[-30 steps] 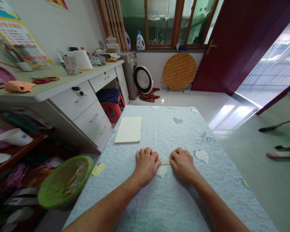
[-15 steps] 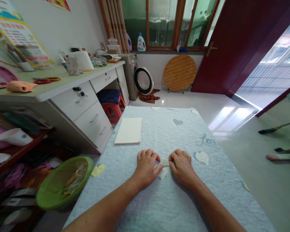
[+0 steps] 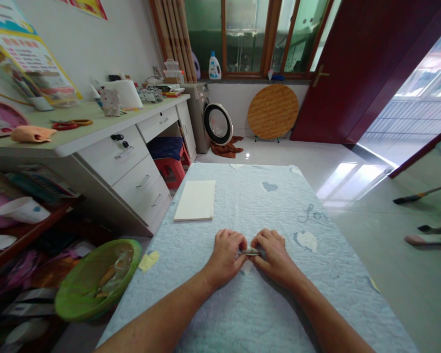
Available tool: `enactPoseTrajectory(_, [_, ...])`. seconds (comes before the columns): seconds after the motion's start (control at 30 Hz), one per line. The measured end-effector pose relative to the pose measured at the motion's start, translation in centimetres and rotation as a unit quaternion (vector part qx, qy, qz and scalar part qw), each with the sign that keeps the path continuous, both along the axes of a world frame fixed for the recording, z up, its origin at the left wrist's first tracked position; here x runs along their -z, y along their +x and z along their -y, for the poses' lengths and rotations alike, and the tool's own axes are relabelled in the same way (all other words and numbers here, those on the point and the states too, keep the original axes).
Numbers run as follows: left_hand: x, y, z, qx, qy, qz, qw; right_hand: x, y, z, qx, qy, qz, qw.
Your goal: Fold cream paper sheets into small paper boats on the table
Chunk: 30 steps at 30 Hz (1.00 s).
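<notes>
A: What's the wider scene around the hands?

B: A tiled room. Far ahead and to the left of the left hand stands a white desk (image 3: 113, 152), with a washing machine (image 3: 202, 117) beyond it. Nearer, both forearms reach out over a quilted blue cover (image 3: 242, 318).

A: What's near the hands?

B: A cream pad of paper (image 3: 194, 200) lies on the cover ahead of the left hand, well apart from it. A green basin (image 3: 97, 279) sits past the cover's edge, out to the left of that hand. A yellow heart patch (image 3: 149, 261) is nearer, on the same side, and a white heart patch (image 3: 306, 240) lies just beyond the right hand.

A: How are the hands set?

B: The left hand (image 3: 226, 257) and right hand (image 3: 274, 252) are curled, not spread, and drawn in close together. Each one pinches an end of a small folded strip (image 3: 249, 252) over the cover, between the hands. It looks like pale paper, though the fingers hide too much to be sure.

A: Which step is this?

B: I'd call it pinching a fold along the strip.

A: What does the next move call for?

B: Even pressure from both pinches, I'd judge, because the strip is so narrow.
</notes>
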<state>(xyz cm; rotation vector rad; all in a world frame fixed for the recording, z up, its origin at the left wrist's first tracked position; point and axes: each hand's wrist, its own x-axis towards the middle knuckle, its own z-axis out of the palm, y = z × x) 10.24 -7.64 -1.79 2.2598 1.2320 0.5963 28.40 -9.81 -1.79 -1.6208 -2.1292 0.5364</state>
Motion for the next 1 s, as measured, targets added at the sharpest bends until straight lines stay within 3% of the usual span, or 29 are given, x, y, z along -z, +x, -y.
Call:
enactPoseTrajectory(0.33, [0.2,-0.3,-0.5,0.056,0.04,0.043,0.997,0.6,0.4,-0.3,-0.054,0.033,-0.053,0.997])
enactPoseTrajectory(1.0, [-0.2,-0.7,-0.7,0.051,0.053,0.083,0.994,0.8,1.1,-0.5,-0.08,0.014,-0.094,0.992])
